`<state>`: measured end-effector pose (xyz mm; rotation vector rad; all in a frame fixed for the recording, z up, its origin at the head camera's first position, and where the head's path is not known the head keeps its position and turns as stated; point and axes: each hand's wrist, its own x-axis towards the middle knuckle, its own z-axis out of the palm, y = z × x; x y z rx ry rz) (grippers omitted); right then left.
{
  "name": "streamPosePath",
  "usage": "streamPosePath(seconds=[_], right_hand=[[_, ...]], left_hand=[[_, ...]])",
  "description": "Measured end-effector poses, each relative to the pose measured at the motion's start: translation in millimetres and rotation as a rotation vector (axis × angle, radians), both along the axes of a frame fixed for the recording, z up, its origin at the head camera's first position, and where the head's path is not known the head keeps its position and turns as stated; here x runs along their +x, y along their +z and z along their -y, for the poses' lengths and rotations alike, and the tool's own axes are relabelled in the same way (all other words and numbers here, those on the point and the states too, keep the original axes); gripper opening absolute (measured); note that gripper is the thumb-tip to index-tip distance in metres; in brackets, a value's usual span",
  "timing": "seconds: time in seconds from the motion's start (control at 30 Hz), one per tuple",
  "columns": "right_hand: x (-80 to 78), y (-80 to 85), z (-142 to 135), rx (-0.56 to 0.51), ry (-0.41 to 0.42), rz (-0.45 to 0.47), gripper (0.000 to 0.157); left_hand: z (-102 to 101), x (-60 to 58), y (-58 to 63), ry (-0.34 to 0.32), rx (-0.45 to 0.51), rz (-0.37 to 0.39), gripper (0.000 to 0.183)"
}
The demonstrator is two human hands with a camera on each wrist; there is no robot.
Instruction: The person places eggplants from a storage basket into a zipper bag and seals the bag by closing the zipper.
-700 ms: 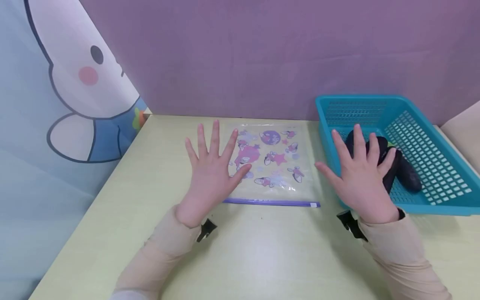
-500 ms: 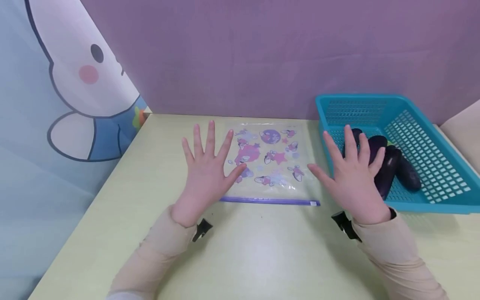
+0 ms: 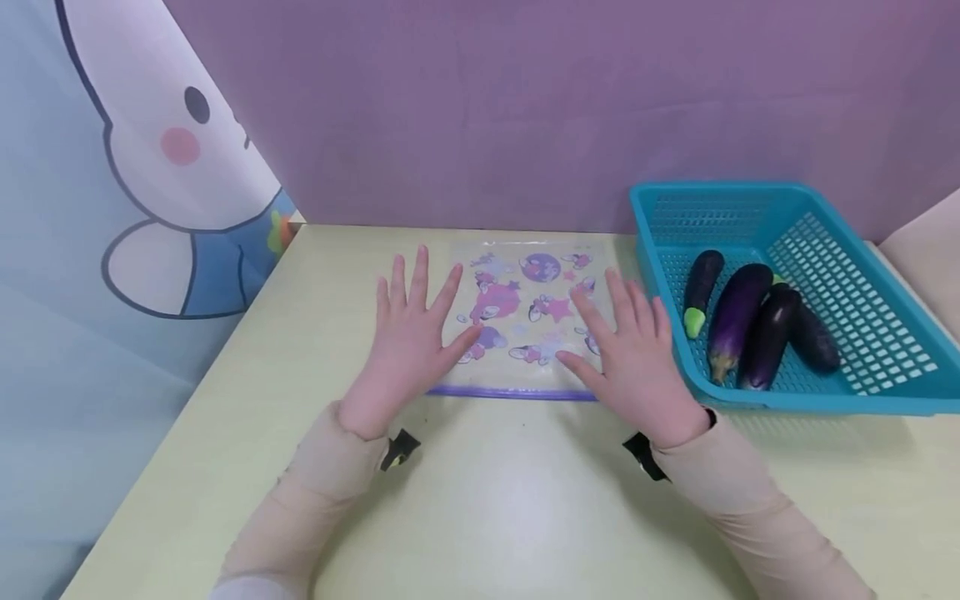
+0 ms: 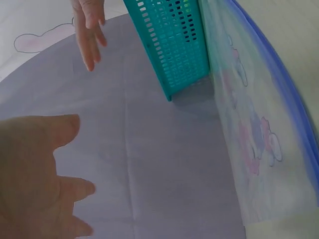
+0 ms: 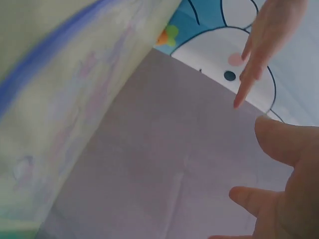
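A clear zip bag [image 3: 517, 333] printed with pink and purple cartoon figures lies flat on the table, its purple slider strip along the near edge. My left hand [image 3: 408, 346], fingers spread, hovers over the bag's left side and holds nothing. Over the bag's right side is my right hand [image 3: 633, 362], its fingers extended and holding nothing. In the left wrist view, the thumb and fingers of the left hand [image 4: 35, 174] stand apart from the bag [image 4: 254, 129]. The right wrist view likewise has the right hand [image 5: 294, 184] away from it.
A teal plastic basket [image 3: 885, 292] stands at the right of the table, with several dark purple eggplants [image 3: 738, 317] inside. A purple backdrop [image 3: 480, 117] rises behind the table [image 3: 525, 500]. At the left hangs a light blue cloth [image 3: 45, 333] with a cartoon rabbit.
My right hand has moved left from over the basket to the bag's right side, uncovering the eggplants. The left hand has shifted only slightly.
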<state>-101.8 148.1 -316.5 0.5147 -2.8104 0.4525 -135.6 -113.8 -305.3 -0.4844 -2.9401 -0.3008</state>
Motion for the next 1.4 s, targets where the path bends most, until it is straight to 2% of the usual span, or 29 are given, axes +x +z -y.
streamPosePath(seconds=[0.17, 0.27, 0.4, 0.57, 0.73, 0.87, 1.03, 1.23, 1.4], right_hand=[[-8.7, -7.6, 8, 0.021, 0.063, 0.088, 0.065], [-14.0, -10.1, 11, 0.019, 0.074, 0.149, 0.061], [-19.4, -13.2, 14, 0.014, 0.075, 0.288, 0.060], [-26.1, -20.2, 12, 0.011, 0.114, 0.461, 0.057], [-29.8, -28.0, 11, 0.029, 0.145, 0.565, 0.055], [-31.5, -31.1, 10, 0.029, 0.183, 0.583, 0.055], [-30.7, -31.9, 11, 0.044, 0.224, 0.560, 0.053], [-29.8, -31.6, 12, 0.066, 0.221, 0.559, 0.052], [-30.4, -33.5, 14, 0.082, 0.217, 0.552, 0.054]], left_hand=[[-2, -3.3, -4.0, 0.011, -0.057, 0.141, 0.073], [-4, -4.8, -5.7, -0.010, -0.071, 0.212, 0.072], [-6, -7.4, -8.8, -0.020, -0.107, 0.312, 0.072], [-5, -11.9, -15.5, -0.012, -0.136, 0.422, 0.076], [-3, -16.0, -24.0, -0.106, -0.099, 0.512, 0.076], [-3, -17.4, -29.7, -0.154, -0.018, 0.603, 0.075], [-4, -18.2, -34.0, -0.168, -0.039, 0.637, 0.077], [-5, -17.9, -36.5, -0.210, -0.133, 0.606, 0.079], [-6, -16.9, -38.5, -0.203, -0.144, 0.596, 0.078]])
